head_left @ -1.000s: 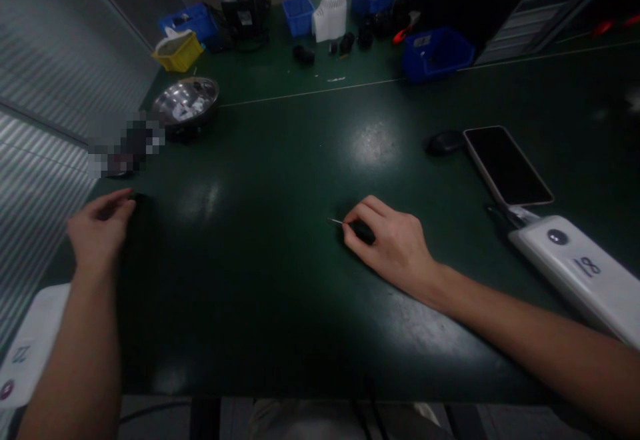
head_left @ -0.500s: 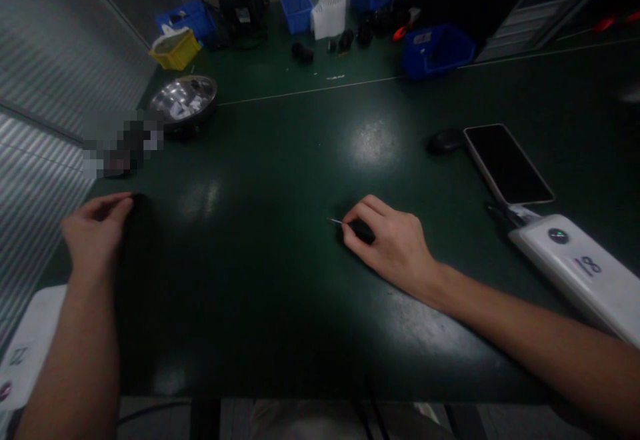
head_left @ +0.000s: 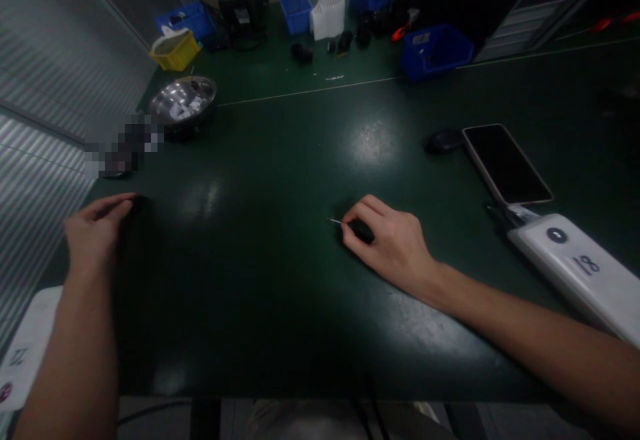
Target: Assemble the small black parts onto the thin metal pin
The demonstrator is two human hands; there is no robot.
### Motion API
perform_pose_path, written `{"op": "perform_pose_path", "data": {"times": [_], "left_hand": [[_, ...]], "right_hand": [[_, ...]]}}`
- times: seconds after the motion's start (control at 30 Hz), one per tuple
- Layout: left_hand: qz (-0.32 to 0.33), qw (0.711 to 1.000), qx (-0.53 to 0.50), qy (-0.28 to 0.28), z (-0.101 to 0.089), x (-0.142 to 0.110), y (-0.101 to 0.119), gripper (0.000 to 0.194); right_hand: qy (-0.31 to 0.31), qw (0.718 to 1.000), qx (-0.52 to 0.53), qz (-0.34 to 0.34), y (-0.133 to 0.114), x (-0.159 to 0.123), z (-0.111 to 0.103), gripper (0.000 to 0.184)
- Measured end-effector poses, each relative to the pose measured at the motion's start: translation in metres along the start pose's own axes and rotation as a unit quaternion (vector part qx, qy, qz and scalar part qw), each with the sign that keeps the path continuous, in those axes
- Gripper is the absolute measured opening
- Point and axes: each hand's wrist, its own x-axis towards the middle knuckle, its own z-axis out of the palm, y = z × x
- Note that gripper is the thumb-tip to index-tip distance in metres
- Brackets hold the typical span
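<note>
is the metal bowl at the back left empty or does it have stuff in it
Not empty: the metal bowl has crumpled white pieces lying in it.

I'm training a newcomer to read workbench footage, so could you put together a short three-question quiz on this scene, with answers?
1. Multiple choice: Which thing lies closest to the black mouse?
A) a white plastic housing
B) a yellow bin
C) the phone

2. True or false: The right hand holds a small tool, its thin metal end pointing away from the phone.

3. Fill in the blank: The white pieces at the left of the bench lie in a shiny metal ____.

Key: 1: C; 2: true; 3: bowl.
</note>
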Motion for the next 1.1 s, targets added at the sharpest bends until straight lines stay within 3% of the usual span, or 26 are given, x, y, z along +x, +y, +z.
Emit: {"op": "perform_pose_path", "data": {"times": [0.1,0.27,0.4,0.5,0.57,0.67,0.83,0.97,1.1], "left_hand": [[-0.065,0.997,-0.048,0.019,-0.001,-0.002,0.005,0.047],[-0.092,0.994,-0.057,0.019,-0.004,-0.005,0.015,0.044],[-0.092,0.993,-0.071,0.034,-0.002,-0.005,0.019,0.037],[-0.052,0.995,-0.077,0.022,0.003,-0.014,0.035,0.035],[0.006,0.996,-0.082,-0.028,0.008,-0.032,0.059,0.035],[0.088,0.977,-0.120,-0.149,0.019,-0.073,0.112,0.032],[0.243,0.882,-0.186,-0.358,0.050,-0.150,0.190,0.019],[0.348,0.809,-0.211,-0.423,0.080,-0.178,0.204,0.016],[0.342,0.810,-0.233,-0.416,0.091,-0.180,0.195,0.015]], "right_hand": [[0.003,1.000,-0.004,-0.001,0.001,0.000,0.001,0.015],[0.006,1.000,-0.003,0.001,0.002,0.000,0.002,0.015],[0.008,1.000,-0.003,-0.001,0.001,0.000,0.003,0.014],[0.010,1.000,-0.003,0.000,0.001,0.000,0.003,0.014],[0.009,1.000,0.004,0.000,0.000,0.000,0.002,0.014],[0.006,1.000,0.010,-0.002,-0.001,0.000,0.001,0.015],[0.007,1.000,0.003,0.005,-0.002,0.000,0.000,0.015],[0.010,1.000,0.006,0.010,-0.002,0.001,0.001,0.014],[0.005,1.000,0.014,0.014,-0.002,0.001,0.001,0.014]]}}
